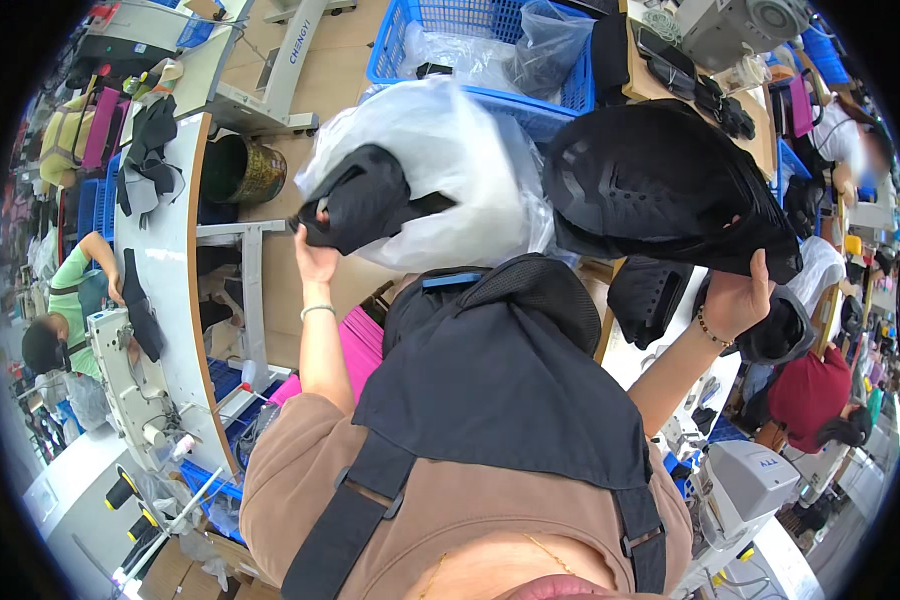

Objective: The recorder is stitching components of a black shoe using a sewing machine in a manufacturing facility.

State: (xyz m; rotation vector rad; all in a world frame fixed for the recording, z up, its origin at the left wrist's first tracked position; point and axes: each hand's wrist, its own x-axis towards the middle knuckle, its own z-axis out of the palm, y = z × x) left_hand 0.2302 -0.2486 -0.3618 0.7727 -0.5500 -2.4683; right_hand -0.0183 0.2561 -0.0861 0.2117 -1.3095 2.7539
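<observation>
My left hand (317,258) is closed on a bundled black fabric piece (365,195), with a fingertip showing through a fold. Behind and around that piece spreads a white plastic bag (440,130), partly blurred. At the right, my right hand (740,302) grips the near edge of a thick stack of black fabric pieces (650,175), thumb on the near side and fingers mostly hidden beneath. Rows of small slots mark the stack's top piece, shaped like a shoe upper. Below the stack, another black slotted piece (650,298) lies on the white table.
A blue plastic basket (380,60) holding clear bags stands ahead. To the left runs a white worktable (170,270) with a sewing machine (130,385); a round bin (260,168) stands beyond it. Another machine (745,480) is at lower right. Several people work on both sides.
</observation>
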